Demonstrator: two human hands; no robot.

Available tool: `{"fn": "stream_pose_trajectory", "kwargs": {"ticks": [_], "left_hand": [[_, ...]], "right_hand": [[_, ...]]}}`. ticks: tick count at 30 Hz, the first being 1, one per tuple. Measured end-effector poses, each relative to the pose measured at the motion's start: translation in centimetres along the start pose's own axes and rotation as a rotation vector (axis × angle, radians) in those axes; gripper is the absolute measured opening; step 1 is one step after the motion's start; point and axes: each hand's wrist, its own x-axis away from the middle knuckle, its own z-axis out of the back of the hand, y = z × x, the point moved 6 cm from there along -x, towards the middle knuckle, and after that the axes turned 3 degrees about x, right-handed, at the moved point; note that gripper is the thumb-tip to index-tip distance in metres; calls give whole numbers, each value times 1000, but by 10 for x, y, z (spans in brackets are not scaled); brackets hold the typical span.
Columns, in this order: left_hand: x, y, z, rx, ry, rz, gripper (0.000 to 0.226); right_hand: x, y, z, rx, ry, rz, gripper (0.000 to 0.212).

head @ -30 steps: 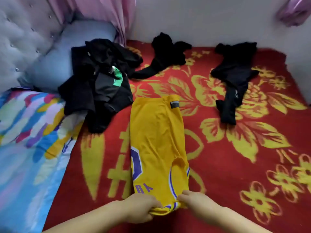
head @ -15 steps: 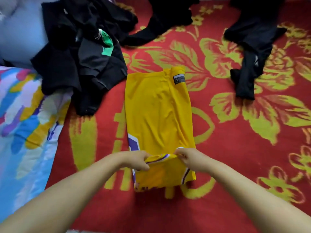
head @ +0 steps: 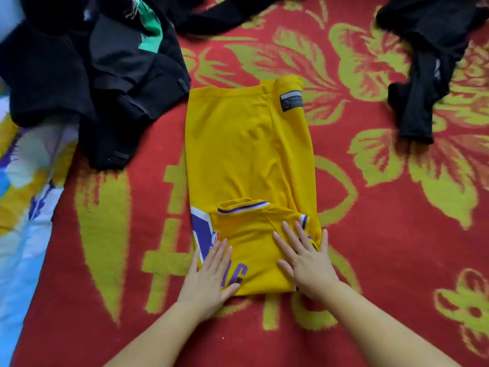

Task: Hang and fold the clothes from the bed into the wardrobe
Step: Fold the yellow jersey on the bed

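Note:
A yellow jersey point(head: 246, 154) with purple trim lies folded into a long strip on the red and yellow floral blanket point(head: 383, 234). Its near end is turned up over itself, so the purple-edged collar faces away from me. My left hand point(head: 209, 276) lies flat on the fold's left side, fingers straight. My right hand point(head: 304, 258) presses flat on the right side, fingers spread. A grey label point(head: 291, 101) shows at the jersey's far right corner.
A pile of black clothes point(head: 87, 83) with a green patch lies at the upper left. Another black garment point(head: 434, 75) lies at the upper right, and a third point(head: 211, 14) at the top edge. A multicoloured duvet point(head: 23, 207) runs down the left side.
Both hands carried the jersey's near end up and over, laid it down, let go and now press flat on the fold. The camera moved closer and lower.

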Motion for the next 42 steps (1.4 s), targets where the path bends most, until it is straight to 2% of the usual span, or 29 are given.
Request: {"fn": "stream_pose_trajectory", "kwargs": {"ticks": [3, 7, 10, 13, 15, 17, 18, 19, 20, 21, 23, 24, 26, 27, 29, 31, 33, 36, 38, 40, 42], "left_hand": [[9, -9, -1, -62, -48, -84, 90], [28, -4, 0, -99, -83, -231, 100], [29, 2, 1, -118, -28, -206, 83], [12, 11, 10, -62, 12, -112, 66], [10, 17, 13, -31, -22, -121, 56], [16, 13, 7, -38, -143, -134, 82], [21, 10, 9, -24, -168, -136, 90], [29, 13, 15, -4, -187, -176, 87], [37, 16, 24, 85, -197, -200, 78], [43, 18, 29, 190, -301, -180, 68], [55, 21, 34, 445, -706, -35, 52], [57, 23, 40, 558, -811, 10, 40], [53, 19, 63, 750, -897, 127, 8], [47, 9, 72, 878, -890, 225, 14], [31, -14, 88, 1079, -847, 399, 21], [7, -37, 102, 1163, -754, 477, 24], [-20, -56, 109, 1229, -574, 537, 23], [-48, -83, 101, 1309, -198, 718, 12], [-53, -90, 88, 1276, 15, 831, 14], [-44, -83, 75, 1091, 144, 932, 26], [-28, -59, 64, 961, 219, 948, 33]], "right_hand": [[3, 6, -1, 37, -76, 40, 64], [34, -22, 1, 76, -177, 211, 97], [41, -23, -2, 93, -231, 216, 121], [25, -19, 6, 45, -203, 124, 129], [20, -21, 13, 46, -214, 126, 118], [23, -25, 18, 21, -269, 163, 94], [28, -27, 21, 9, -337, 190, 87], [34, -29, 21, 4, -406, 218, 83], [41, -33, 24, -20, -472, 237, 82], [50, -36, 19, -69, -561, 258, 82], [68, -39, 24, -228, -761, 297, 79], [74, -39, 30, -308, -834, 311, 73], [69, -29, 50, -447, -889, 291, 48], [59, -20, 61, -521, -877, 254, 37], [30, 4, 82, -667, -813, 159, 33], [-2, 30, 98, -775, -682, 11, 29], [-37, 55, 102, -732, -483, -150, 34], [-65, 72, 98, -658, -182, -374, 43], [-64, 67, 88, -611, -40, -466, 52], [-51, 44, 83, -450, 89, -425, 54], [-38, 1, 73, -251, 152, -166, 54]]}}
